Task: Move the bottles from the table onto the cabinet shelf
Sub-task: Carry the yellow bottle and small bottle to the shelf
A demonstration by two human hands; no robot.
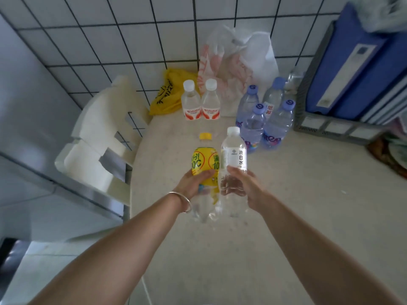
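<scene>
Both hands are gripping upright bottles over the table: left hand closing around the yellow-labelled bottle, right hand around the clear water bottle, caps pointing far.

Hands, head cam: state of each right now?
Left hand: closed around the yellow-label bottle.
Right hand: closed around the white-cap clear bottle.

Yellow-label bottle & clear white-cap bottle upright, touching, hand-held; seven more bottles stand behind on table.
</scene>
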